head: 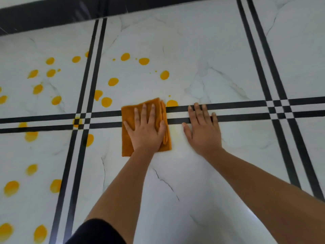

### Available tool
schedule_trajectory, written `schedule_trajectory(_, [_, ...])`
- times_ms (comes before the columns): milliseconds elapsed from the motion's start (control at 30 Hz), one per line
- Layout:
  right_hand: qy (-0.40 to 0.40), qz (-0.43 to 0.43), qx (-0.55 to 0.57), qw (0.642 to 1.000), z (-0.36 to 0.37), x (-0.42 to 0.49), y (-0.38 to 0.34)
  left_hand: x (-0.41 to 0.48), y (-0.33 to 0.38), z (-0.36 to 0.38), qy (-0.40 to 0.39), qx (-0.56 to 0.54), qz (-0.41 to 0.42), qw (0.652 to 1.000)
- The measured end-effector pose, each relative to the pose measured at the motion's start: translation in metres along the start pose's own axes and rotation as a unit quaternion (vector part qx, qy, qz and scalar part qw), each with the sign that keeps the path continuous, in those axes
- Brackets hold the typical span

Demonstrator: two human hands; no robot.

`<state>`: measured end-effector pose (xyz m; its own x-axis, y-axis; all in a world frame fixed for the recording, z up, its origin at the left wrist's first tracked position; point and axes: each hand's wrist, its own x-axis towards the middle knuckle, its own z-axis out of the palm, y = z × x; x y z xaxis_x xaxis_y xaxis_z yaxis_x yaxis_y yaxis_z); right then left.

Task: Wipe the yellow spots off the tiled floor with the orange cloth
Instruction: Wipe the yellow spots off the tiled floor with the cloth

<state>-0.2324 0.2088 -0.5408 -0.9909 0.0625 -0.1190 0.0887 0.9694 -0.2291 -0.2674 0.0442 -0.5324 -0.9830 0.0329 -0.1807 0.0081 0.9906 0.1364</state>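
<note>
Wiping is judged under way: the orange cloth is pressed to the tiled floor beneath the flat-spread left hand, the right hand is laid open and empty at 3 o'clock, and strokes are needed toward the yellow spots from 7 to 1 o'clock.

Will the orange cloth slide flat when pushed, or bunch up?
Probably floppy: the cloth is folded in layers, far edges fanned. It likely slides easily on the glossy floor under the flat left hand, though loose layers may bunch.
</note>
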Motion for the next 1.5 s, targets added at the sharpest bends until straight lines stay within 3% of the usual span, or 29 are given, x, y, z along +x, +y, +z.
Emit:
schedule_trajectory(133, [-0.054,0.009,0.014,0.998,-0.017,0.004,0.005,-0.038,0.013,0.005,-0.041,0.036,0.054,0.997])
schedule_trajectory(200, [-0.038,0.016,0.006,0.999,-0.021,0.010,0.011,-0.022,0.009,0.007,-0.027,0.023,0.057,0.998])
schedule_trajectory(367, [-0.039,-0.017,-0.024,0.999,-0.019,0.033,0.007,0.037,0.008,-0.003,-0.009,0.002,-0.017,1.000])
schedule_trajectory(433, [-0.030,-0.014,-0.038,0.999,-0.022,0.044,0.009,0.028,0.011,-0.001,-0.004,0.019,0.096,0.995])
schedule_trajectory(533, [-0.045,0.001,-0.053,0.998,-0.029,0.056,0.011,0.023,0.001,0.002,-0.011,0.043,0.306,0.951])
schedule_trajectory(600, [-0.064,-0.011,-0.075,0.995,-0.041,0.063,0.010,0.053,-0.001,0.000,0.004,0.030,0.309,0.951])
schedule_trajectory(733, [-0.133,-0.046,-0.102,0.985,-0.065,0.080,0.009,0.080,0.006,-0.011,-0.005,0.003,0.208,0.978])
schedule_trajectory(867, [-0.110,-0.023,-0.106,0.988,-0.062,0.096,0.015,0.065,0.000,-0.004,-0.011,0.016,0.373,0.928])
schedule_trajectory(900, [-0.105,-0.015,-0.102,0.989,-0.057,0.096,0.016,0.075,0.001,-0.004,-0.004,0.015,0.370,0.929])
schedule_trajectory(1033, [-0.089,-0.008,-0.074,0.993,-0.045,0.103,0.025,0.100,0.010,-0.010,0.017,-0.009,0.215,0.976])
schedule_trajectory(1167, [-0.067,-0.040,-0.065,0.995,-0.042,0.130,0.033,0.099,0.004,-0.010,-0.001,0.025,0.276,0.961])
schedule_trajectory(1300, [-0.038,-0.051,-0.043,0.997,-0.040,0.158,0.032,0.147,0.012,-0.018,0.019,0.006,0.128,0.992])
schedule_trajectory(1433, [-0.011,-0.057,-0.011,0.998,-0.038,0.181,0.029,0.134,0.002,-0.015,-0.003,0.046,0.242,0.969])
schedule_trajectory(1500, [-0.003,-0.059,-0.004,0.998,-0.036,0.187,0.028,0.160,0.000,-0.020,0.009,0.036,0.204,0.978])
